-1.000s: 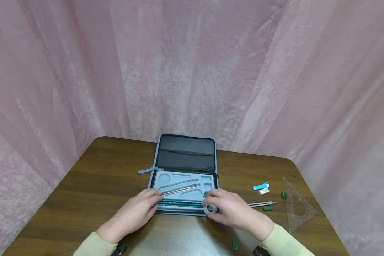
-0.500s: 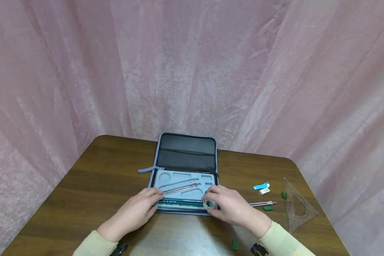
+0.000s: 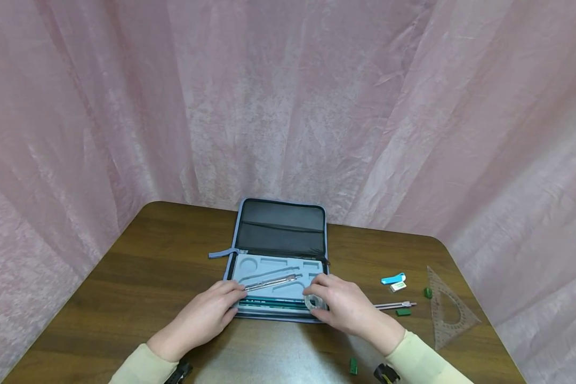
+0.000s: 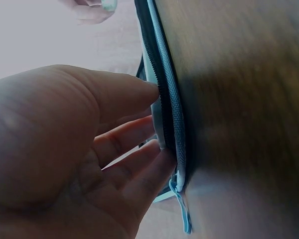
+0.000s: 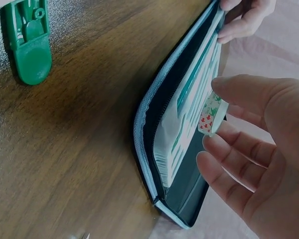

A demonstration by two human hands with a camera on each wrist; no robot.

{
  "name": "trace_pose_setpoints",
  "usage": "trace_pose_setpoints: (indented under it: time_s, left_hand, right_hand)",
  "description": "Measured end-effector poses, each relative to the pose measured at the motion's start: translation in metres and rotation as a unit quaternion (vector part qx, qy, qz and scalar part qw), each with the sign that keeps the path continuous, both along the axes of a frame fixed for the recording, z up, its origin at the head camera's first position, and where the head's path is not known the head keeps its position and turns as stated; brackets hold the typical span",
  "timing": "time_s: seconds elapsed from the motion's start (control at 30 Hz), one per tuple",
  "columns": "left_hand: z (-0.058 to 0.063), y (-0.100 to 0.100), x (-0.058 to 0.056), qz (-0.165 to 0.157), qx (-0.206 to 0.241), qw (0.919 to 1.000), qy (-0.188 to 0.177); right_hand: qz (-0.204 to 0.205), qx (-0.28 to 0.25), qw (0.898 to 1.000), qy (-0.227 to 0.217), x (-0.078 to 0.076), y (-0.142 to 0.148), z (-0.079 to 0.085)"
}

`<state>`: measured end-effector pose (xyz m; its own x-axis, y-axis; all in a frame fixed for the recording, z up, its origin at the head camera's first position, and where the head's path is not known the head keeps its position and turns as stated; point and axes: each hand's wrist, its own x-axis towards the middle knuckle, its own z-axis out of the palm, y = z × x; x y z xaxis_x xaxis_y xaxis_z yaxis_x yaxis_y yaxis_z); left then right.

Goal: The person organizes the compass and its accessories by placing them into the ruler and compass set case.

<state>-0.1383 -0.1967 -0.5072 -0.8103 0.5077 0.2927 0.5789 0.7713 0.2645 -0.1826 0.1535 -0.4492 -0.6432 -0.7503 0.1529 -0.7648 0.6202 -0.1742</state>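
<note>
The right hand (image 3: 345, 304) pinches a tape roll (image 5: 208, 119), fingers parted by its width, over the near right of the tray (image 3: 269, 268); the round recess (image 3: 248, 264) lies diagonally across, far left. The left hand's (image 3: 201, 314) loose fingers touch the near left.

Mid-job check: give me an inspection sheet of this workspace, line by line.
Surface: brown wood-grain table, shiny at the front.
Job's things: open blue zippered case holding a pale-blue moulded tray; slim silver metal compass lying across it; dark-green pencils along its near side; small ring-shaped roll, apparently printed tape.
Clutter: to the right, second silver metal compass, blue oblong piece, white block eraser, clear triangular ruler, small green plastic pieces.
Hands: left hand touches the case's left end; right hand pinches the roll over the tray's right end.
Cables: nothing seen.
Surroundings: pink draped fabric curtain behind.
</note>
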Motion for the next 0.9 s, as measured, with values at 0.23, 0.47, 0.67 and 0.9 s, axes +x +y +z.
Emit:
trace_pose_setpoints:
  time_s: [0.23, 0.47, 0.67, 0.9]
  left_hand:
    - [0.000, 0.000, 0.001, -0.001, 0.002, 1.0000, 0.000]
    - [0.000, 0.000, 0.000, -0.004, 0.002, 1.0000, 0.000]
    - [-0.001, 0.000, 0.000, -0.006, 0.002, 1.0000, 0.004]
    - [-0.001, 0.000, 0.000, -0.005, 0.004, 1.0000, 0.001]
  right_hand:
    - [-0.016, -0.002, 1.000, 0.019, -0.004, -0.001, 0.001]
    - [-0.022, -0.016, 0.999, 0.029, -0.009, -0.005, -0.001]
    - [-0.042, -0.011, 0.998, 0.034, -0.013, -0.007, -0.002]
    - [-0.055, -0.009, 0.998, 0.032, -0.017, -0.007, -0.002]
